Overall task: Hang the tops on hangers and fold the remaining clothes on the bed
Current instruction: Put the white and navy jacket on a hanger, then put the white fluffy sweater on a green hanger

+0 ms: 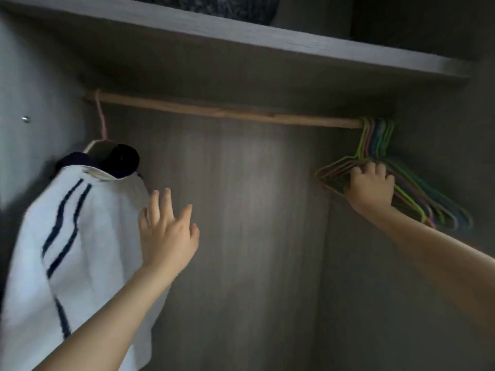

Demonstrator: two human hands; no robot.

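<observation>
Head view, looking up into an open wardrobe with a grey wood-grain back panel (241,210).

A light round wooden rail (227,113) runs from 10 o'clock to 3 o'clock. Above it, a grey wooden shelf (241,30) slants across the top of the picture, and some dark patterned fabric (214,4) lies on the shelf at 12 o'clock.

At 8 o'clock a white top with dark navy stripes and a navy collar (80,236) hangs from the far left end of the rail on a thin pink hanger (101,116). It is blurred.

The left hand (167,234) is raised near the centre, at about 7 o'clock, just beside the right edge of the white top. Its fingers (154,207) are straight and spread and hold nothing. Whether they touch the cloth cannot be told.

At 3 o'clock a bunch of thin hangers in green, pink, blue and purple (375,137) hangs by its hooks from the right end of the rail, pressed close together. The right hand (371,187) reaches up from 4 o'clock, and its fingers (371,167) are curled round the left shoulders of the bunch, gripping several hangers at once.

A small metal stud (26,119) shows on the left wall at 9 o'clock.
</observation>
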